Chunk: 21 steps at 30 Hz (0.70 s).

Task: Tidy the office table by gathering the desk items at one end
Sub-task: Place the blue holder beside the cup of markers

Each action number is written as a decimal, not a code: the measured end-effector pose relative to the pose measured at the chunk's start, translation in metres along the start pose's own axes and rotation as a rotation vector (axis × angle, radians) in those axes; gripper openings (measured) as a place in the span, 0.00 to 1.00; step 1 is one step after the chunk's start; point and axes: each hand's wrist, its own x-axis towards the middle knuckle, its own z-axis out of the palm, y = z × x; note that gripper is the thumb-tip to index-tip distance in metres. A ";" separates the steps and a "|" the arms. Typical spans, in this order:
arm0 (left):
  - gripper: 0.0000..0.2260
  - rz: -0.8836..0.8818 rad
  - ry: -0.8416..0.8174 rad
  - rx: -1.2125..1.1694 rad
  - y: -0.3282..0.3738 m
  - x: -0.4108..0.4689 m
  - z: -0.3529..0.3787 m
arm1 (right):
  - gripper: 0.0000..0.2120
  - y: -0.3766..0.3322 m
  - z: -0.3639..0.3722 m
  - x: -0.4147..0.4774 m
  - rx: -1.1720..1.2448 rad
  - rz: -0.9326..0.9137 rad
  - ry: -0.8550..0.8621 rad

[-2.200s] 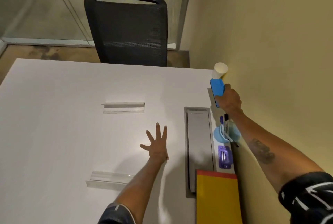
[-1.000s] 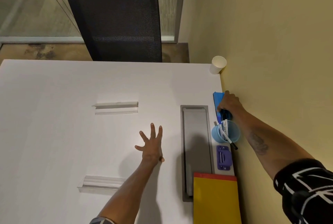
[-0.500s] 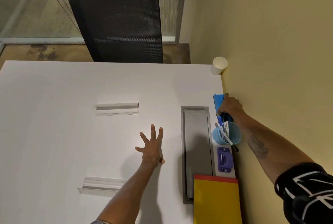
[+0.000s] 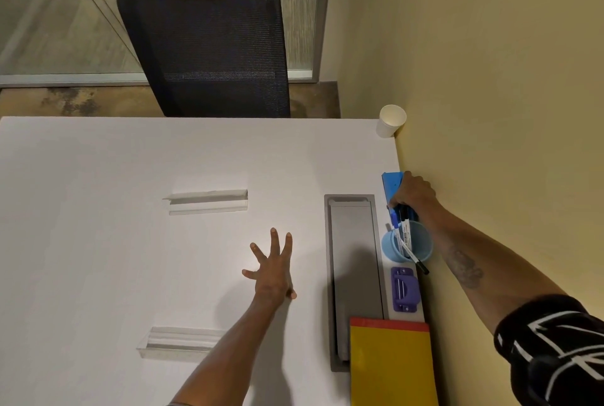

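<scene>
Two clear acrylic sign holders (image 4: 208,202) lie at ten and seven o'clock on the white table (image 4: 98,160). The left hand (image 4: 273,275) rests flat, fingers splayed. At three o'clock, against the wall, the right hand (image 4: 413,194) grips a blue stapler (image 4: 391,185) just beyond the light-blue pen cup (image 4: 407,243).

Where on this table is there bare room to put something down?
The widest bare stretch lies left of the grey cable tray, around the left hand and two clear holders. The wall strip is crowded: blue stapler, pen cup, purple punch, yellow folder.
</scene>
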 end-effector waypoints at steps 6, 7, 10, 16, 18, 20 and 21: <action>0.65 -0.003 -0.010 -0.003 0.000 -0.001 0.000 | 0.35 -0.005 -0.012 0.004 0.007 -0.008 0.043; 0.65 -0.003 -0.008 0.002 0.001 -0.001 -0.001 | 0.34 -0.006 -0.013 0.005 0.010 -0.008 0.044; 0.65 -0.001 -0.007 0.006 0.001 -0.001 -0.001 | 0.36 -0.008 -0.011 0.006 0.012 0.009 0.034; 0.65 -0.003 -0.005 0.010 0.001 0.001 0.001 | 0.40 -0.011 -0.002 0.008 0.003 0.033 0.029; 0.65 0.000 0.005 0.026 0.000 0.001 0.002 | 0.40 -0.011 -0.001 0.009 0.018 0.036 0.036; 0.65 0.003 0.014 0.037 0.000 0.001 0.004 | 0.39 -0.012 -0.001 0.009 0.030 0.035 0.035; 0.65 0.003 0.017 0.038 -0.001 0.001 0.004 | 0.39 -0.012 -0.001 0.009 0.034 0.033 0.034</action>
